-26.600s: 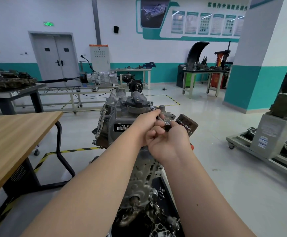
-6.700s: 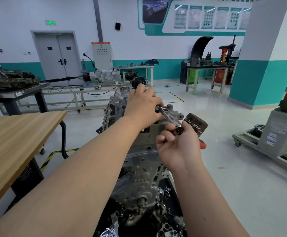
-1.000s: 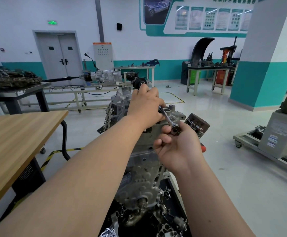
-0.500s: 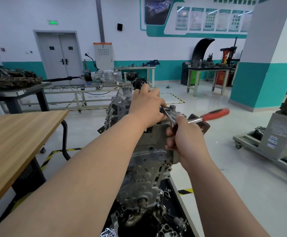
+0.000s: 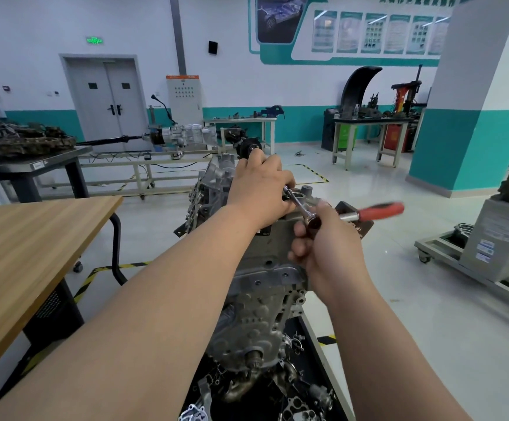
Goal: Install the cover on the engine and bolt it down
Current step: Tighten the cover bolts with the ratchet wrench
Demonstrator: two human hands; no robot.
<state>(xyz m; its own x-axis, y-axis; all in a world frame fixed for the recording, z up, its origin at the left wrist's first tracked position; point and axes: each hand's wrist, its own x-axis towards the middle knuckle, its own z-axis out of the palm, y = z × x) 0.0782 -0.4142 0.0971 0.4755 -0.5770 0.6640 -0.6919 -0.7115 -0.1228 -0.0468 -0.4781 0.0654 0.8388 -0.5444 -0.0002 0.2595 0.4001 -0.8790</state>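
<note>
A grey engine stands upright on a stand in front of me. My left hand lies over the cover at the engine's top and holds the far end of the ratchet's extension bar; the bolt and most of the cover are hidden under it. My right hand grips the ratchet at its head. The ratchet's red handle sticks out to the right, blurred.
A wooden table stands at my left. Loose metal parts lie in the black tray below the engine. A grey machine on a wheeled cart is at the right. A gearbox on a bench frame is behind the engine.
One second ago the red handle pointed down behind my right hand; it has swung up and out to the right. My left hand stays on the engine's top.
</note>
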